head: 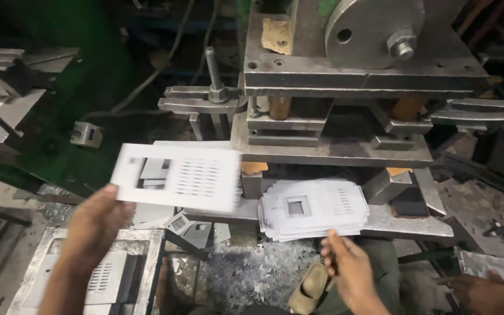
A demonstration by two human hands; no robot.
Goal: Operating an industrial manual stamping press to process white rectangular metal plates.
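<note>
Head view: left grip [97, 219] holds a punched sheet [177, 177], right grip [345, 259] loose by the stack [313, 208] on the press bed [403, 221].

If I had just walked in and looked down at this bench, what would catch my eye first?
Probably the pale punched metal sheet with its slots and square cut-out, held up by the left hand at centre left. Next, the thick stack of like sheets on the press bed, just above the right hand. Over both looms the heavy grey steel press, with a big round wheel at the top.
</note>
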